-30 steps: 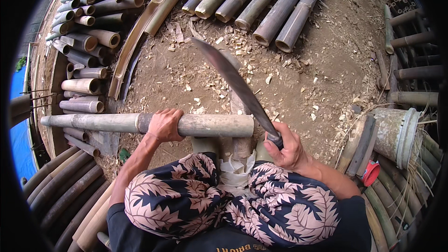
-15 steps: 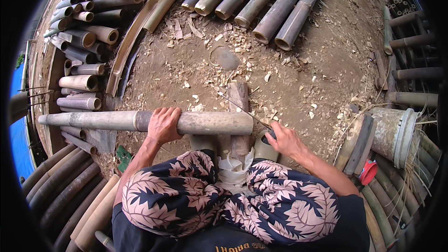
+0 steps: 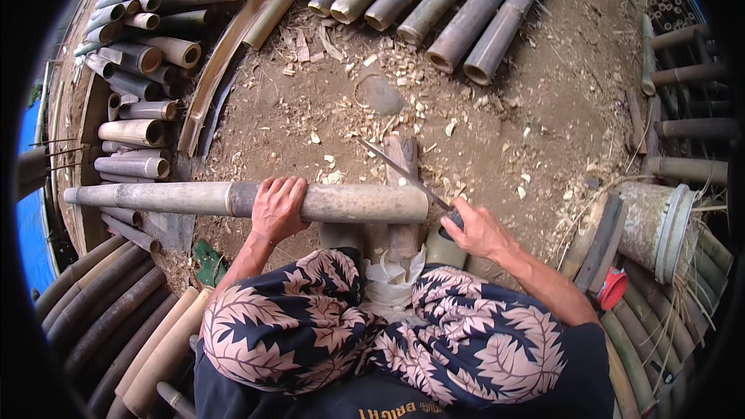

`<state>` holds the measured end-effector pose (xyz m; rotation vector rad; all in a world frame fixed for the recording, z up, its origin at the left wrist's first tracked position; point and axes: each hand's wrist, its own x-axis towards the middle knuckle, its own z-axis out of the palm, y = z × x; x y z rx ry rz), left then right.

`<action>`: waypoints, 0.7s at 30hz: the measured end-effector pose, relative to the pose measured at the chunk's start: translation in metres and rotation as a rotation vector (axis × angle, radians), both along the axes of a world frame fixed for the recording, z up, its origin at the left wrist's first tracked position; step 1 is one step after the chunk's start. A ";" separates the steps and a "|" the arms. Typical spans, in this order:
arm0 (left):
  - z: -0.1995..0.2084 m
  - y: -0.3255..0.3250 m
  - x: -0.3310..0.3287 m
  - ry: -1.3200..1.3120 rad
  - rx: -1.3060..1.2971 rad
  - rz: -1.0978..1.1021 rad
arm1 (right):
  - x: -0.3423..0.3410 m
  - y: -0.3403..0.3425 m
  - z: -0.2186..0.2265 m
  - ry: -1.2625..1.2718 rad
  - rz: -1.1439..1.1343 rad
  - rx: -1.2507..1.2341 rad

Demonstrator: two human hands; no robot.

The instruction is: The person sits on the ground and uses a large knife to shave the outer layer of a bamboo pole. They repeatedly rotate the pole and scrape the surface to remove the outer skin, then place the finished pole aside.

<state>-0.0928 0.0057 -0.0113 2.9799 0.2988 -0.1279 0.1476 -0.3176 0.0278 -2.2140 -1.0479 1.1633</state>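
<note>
Lower now than a second ago, when it was swung up high over the ground, the long knife [image 3: 407,174] slants across the upper corner of the bamboo pole's right end; compared with half a second back, its blade shows a little more of its flat side. From the head view, the only one, I see the bamboo pole [image 3: 194,199] lying crosswise in front of the person's knees, over a wooden block [image 3: 402,240] near its right end. The left hand [image 3: 279,208] has stayed put, fingers wrapped over the pole and clamped on it. The right hand [image 3: 475,226] is closed round the knife's dark handle, just beyond that end, the blade pointing up and to the left. Whether the edge touches the pole I can't tell.

Pale chips [image 3: 450,128] are scattered over the dirt ahead. Cut bamboo lengths [image 3: 481,12] lie beyond them, and a stack of more [image 3: 132,167] sits at the left. Over on the right are a dirty white bucket [image 3: 648,217] and, near it, a small red container [image 3: 613,289].
</note>
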 end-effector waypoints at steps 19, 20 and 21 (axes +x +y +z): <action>-0.021 -0.016 -0.019 -0.225 0.259 -0.022 | -0.012 -0.024 -0.022 -0.232 -0.059 0.407; -0.019 -0.020 -0.018 -0.203 0.276 -0.016 | -0.004 -0.029 -0.037 -0.164 0.036 -0.069; -0.016 -0.022 -0.023 -0.174 0.288 -0.011 | -0.003 -0.021 -0.022 -0.058 0.018 -0.152</action>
